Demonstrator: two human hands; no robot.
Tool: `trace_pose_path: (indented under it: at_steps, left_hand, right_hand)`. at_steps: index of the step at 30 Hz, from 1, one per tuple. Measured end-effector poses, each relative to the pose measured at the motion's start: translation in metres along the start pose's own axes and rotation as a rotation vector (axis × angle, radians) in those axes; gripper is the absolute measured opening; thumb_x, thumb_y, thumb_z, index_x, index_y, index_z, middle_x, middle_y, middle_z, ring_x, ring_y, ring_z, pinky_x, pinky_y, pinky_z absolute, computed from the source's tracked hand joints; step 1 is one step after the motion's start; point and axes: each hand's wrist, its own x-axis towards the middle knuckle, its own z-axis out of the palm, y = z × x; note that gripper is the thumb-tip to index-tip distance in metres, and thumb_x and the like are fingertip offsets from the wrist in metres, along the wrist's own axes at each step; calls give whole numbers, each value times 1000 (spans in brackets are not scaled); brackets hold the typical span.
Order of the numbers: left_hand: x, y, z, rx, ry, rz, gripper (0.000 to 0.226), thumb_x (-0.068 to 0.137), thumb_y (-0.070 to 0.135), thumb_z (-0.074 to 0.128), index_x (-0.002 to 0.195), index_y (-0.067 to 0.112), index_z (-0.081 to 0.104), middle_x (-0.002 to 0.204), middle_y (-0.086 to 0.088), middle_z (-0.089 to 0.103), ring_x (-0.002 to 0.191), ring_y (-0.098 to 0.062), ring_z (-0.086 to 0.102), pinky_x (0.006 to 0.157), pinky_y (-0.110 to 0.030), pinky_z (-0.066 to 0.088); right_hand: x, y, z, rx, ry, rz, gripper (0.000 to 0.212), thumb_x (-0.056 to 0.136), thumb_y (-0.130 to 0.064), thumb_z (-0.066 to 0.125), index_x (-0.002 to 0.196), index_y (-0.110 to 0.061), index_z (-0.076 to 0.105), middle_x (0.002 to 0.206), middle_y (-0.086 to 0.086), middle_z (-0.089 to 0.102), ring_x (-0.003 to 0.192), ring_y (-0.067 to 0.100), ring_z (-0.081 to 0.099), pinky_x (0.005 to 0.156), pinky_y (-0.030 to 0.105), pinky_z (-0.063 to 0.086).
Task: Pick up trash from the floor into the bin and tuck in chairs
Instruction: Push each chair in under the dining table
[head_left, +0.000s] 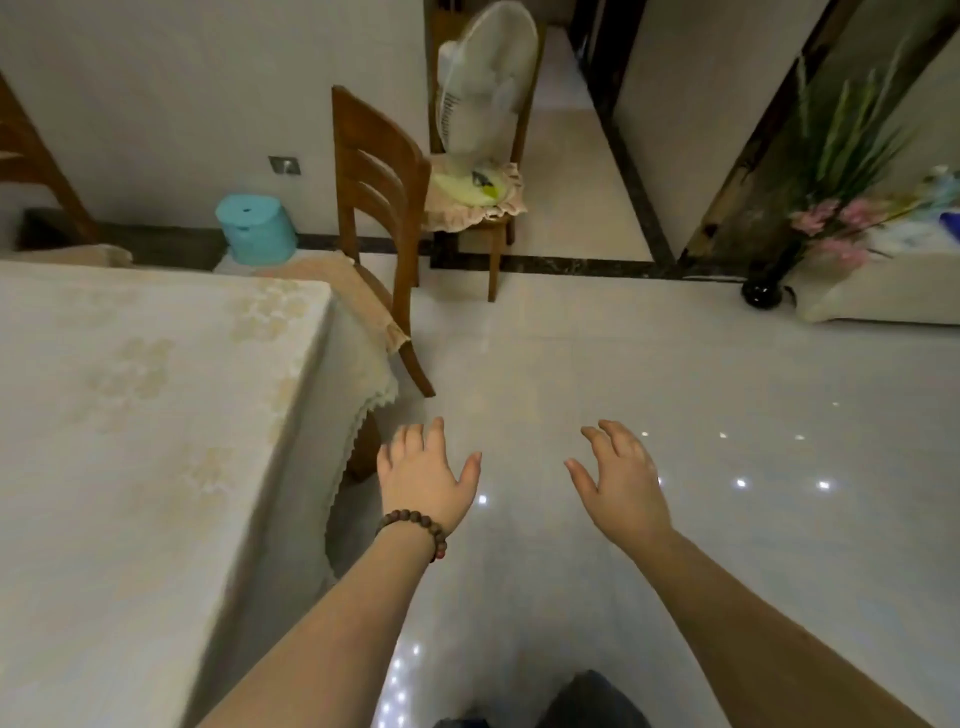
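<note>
Glossy tiled floor (597, 374); beside the table (130, 389), a stiff, heavy-looking wooden chair (379, 208), best gripped by its backrest. Left hand (423, 478) and right hand (621, 480) empty, fingers spread.

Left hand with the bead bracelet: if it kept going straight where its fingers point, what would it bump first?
Probably the wooden chair at the table; the left hand points up toward it, though depth is unclear.

You see a cloth-covered table (130, 415) at left, a white fan (485, 78) by the far wall — and a flower vase (763, 291) at right.
</note>
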Motion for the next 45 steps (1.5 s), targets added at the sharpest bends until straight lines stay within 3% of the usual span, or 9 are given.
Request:
trace_pose_path:
  at_steps: [9, 20, 28, 33, 37, 40, 45]
  left_hand:
    - [195, 36, 0, -13, 62, -201, 70, 89, 63, 30, 144, 21, 26, 149, -6, 33, 138, -26, 27, 113, -46, 22]
    - [467, 116, -66, -110, 214, -470, 70, 88, 64, 33, 142, 20, 30, 143, -9, 39, 131, -30, 34, 110, -48, 27]
    - [616, 120, -90, -111, 349, -611, 83, 82, 70, 36, 145, 18, 22, 144, -11, 36, 131, -31, 34, 109, -48, 29]
    - [719, 96, -99, -169, 295, -780, 99, 75, 78, 40, 148, 20, 7, 152, -12, 24, 136, -33, 28, 110, -49, 28]
    - [761, 81, -110, -242, 227, -887, 99, 76, 75, 46, 149, 24, 2, 154, -10, 19, 137, -32, 27, 110, -49, 29]
    - [774, 74, -113, -251, 195, -944, 97, 76, 74, 46, 149, 24, 6, 149, -9, 29, 132, -31, 35, 106, -47, 36]
    - [780, 66, -106, -244, 170, -1052, 93, 76, 73, 47, 147, 22, 15, 141, -8, 38, 123, -29, 43, 97, -45, 43]
  right_hand:
    - [242, 31, 26, 50, -73, -163, 49, 91, -41, 47, 127, -8, 52, 137, 17, 46, 128, 33, 40, 106, 45, 32]
    - [580, 35, -4, 7, -128, -402, 48, 93, -39, 48, 134, -15, 45, 144, 9, 39, 134, 25, 30, 109, 39, 27]
    - [752, -22, 23, 18, -191, -629, 49, 90, -38, 52, 132, -13, 46, 139, 12, 42, 129, 32, 35, 104, 51, 35]
    - [867, -83, 53, 8, -243, -776, 48, 89, -40, 49, 131, -16, 47, 139, 12, 43, 129, 32, 36, 104, 49, 35]
    - [928, -136, 64, -21, -290, -903, 49, 92, -39, 48, 135, -18, 42, 143, 8, 38, 132, 28, 32, 107, 44, 29]
    - [958, -170, 74, -5, -343, -1000, 51, 92, -43, 46, 137, -22, 38, 146, 4, 34, 136, 23, 25, 110, 44, 25]
    - [983, -227, 92, -77, -517, -1349, 68, 86, -62, 41, 142, -24, 31, 153, 1, 24, 141, 20, 13, 114, 41, 11]
